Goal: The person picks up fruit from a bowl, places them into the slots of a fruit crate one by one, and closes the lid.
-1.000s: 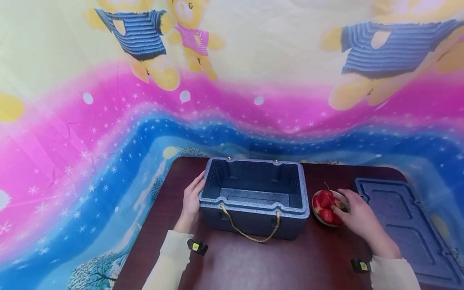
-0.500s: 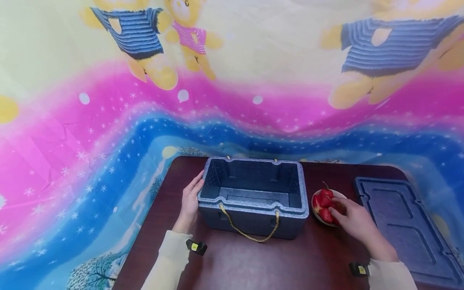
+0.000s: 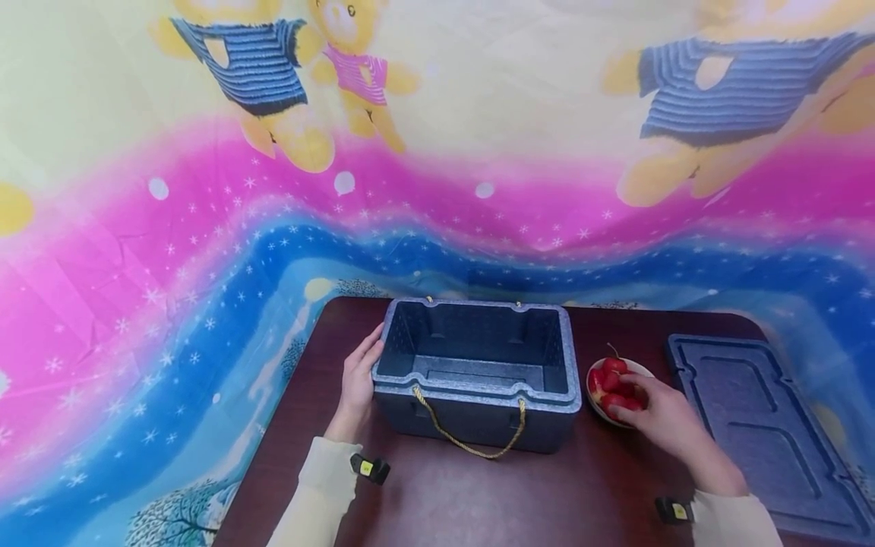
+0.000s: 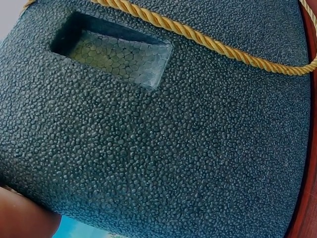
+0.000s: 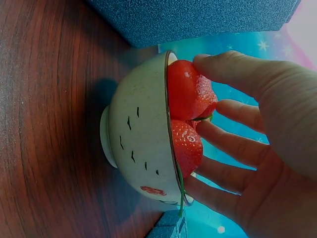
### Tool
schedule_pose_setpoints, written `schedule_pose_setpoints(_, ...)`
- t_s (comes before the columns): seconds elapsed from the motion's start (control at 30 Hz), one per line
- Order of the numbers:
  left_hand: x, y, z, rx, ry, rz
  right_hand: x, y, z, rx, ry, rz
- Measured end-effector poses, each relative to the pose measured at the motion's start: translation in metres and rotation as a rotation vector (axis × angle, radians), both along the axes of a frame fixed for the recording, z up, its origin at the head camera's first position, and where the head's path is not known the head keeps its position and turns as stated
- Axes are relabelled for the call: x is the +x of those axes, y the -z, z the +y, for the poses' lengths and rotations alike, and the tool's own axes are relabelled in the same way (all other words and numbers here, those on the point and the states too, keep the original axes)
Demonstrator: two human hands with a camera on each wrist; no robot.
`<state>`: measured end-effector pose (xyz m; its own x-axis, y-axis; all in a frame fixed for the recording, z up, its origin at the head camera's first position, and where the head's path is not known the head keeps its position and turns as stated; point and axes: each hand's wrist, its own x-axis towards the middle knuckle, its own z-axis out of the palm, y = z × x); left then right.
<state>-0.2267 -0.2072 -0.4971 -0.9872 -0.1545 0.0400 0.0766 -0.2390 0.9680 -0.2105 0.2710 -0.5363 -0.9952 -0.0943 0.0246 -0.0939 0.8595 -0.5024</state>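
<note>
A dark foam box [image 3: 478, 395] with a gold rope handle stands uncovered in mid-table. My left hand [image 3: 358, 384] rests along its left end, fingers straight; the left wrist view shows the pebbled box wall [image 4: 148, 148] close up. To the box's right is a small pale bowl [image 5: 138, 129] of red fruits, including a seed-dotted strawberry [image 5: 186, 148] and a smooth red fruit [image 5: 185, 89] beside it. My right hand [image 3: 666, 414] reaches over the bowl's right side. Its thumb and spread, fairly straight fingers touch the fruits, which are all inside the bowl. Some fingertips are hidden behind the fruits.
A flat dark lid [image 3: 766, 433] lies on the right side of the table, behind my right forearm. The gold rope [image 3: 472, 450] hangs down the box's front. A printed cloth [image 3: 437, 190] rises behind the reddish-brown table [image 3: 499, 494].
My right hand has shifted slightly left over the bowl, and its thumb has moved onto the fruits nearer the front. My left hand stays on the box.
</note>
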Motion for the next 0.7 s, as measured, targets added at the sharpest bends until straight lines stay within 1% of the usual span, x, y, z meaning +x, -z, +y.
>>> schedule_pose_setpoints(0.1,0.000,-0.001,-0.001,-0.007,-0.010,-0.005,-0.001,0.001,-0.002,-0.005,0.004,-0.012)
schedule_pose_setpoints(0.3,-0.001,-0.002,-0.001,-0.013,-0.019,-0.002,-0.004,0.000,-0.005,-0.036,-0.019,-0.014)
schedule_pose_setpoints(0.37,-0.001,-0.002,-0.001,-0.025,-0.018,-0.001,-0.004,0.000,-0.004,-0.040,-0.011,-0.018)
schedule_pose_setpoints(0.57,0.001,0.000,0.000,-0.036,-0.004,-0.011,0.003,0.003,0.003,-0.016,0.028,-0.022)
schedule_pose_setpoints(0.7,0.001,0.000,0.000,-0.027,0.000,-0.016,0.004,0.001,0.008,0.015,0.009,-0.014)
